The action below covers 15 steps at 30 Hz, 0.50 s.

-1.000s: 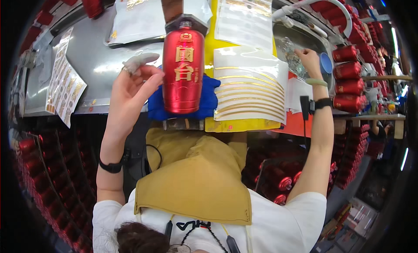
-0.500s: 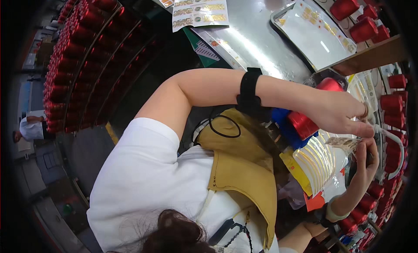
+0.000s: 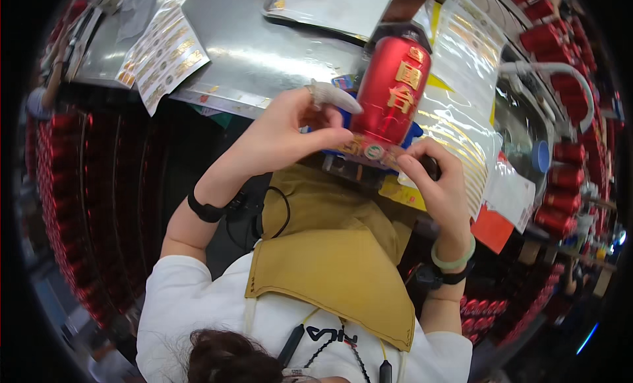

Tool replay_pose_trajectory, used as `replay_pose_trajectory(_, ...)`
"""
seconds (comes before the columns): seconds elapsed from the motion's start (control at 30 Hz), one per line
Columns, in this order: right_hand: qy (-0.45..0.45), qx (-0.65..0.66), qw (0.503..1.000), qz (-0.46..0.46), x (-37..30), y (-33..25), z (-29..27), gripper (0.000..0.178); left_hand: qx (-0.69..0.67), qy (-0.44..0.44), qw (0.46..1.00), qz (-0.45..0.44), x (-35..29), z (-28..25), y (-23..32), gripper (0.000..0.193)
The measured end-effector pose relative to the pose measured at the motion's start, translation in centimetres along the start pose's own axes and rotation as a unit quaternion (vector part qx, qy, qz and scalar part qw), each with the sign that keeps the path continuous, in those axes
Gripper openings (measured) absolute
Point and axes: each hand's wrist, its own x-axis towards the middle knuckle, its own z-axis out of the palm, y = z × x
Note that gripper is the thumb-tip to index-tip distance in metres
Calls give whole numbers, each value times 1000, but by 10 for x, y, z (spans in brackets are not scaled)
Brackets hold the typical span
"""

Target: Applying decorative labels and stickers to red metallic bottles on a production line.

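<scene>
A glossy red bottle with raised gold lettering lies on a blue support, its neck end away from me. Across the end nearest me, a clear sticker strip with gold print and a small round emblem is stretched between my hands. My left hand, with a white cover on one finger, pinches the strip's left end. The right end is between the thumb and fingers of my right hand. Whether the strip touches the bottle I cannot tell.
Sheets of gold stickers hang over the metal table's edge at left. A white tray lies at the back. Fanned clear sticker sheets and a red card are at right, near a white curved tube. Red bottles stand beyond.
My left hand has come back from the far right, and both hands now hold the strip at the bottle's near end. The view has turned, bringing the bottle fully into sight.
</scene>
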Motion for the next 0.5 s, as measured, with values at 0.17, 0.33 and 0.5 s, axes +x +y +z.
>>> replay_pose_trajectory(0.17,71,22,997,-7,9,6,5,17,-62,35,997,-1,15,3,-8,29)
replay_pose_trajectory(0.33,110,-37,993,-23,16,12,4,18,-70,65,995,3,28,14,-30,27)
replay_pose_trajectory(0.5,113,-29,993,-34,19,21,6,18,-94,112,989,-10,29,22,-31,24)
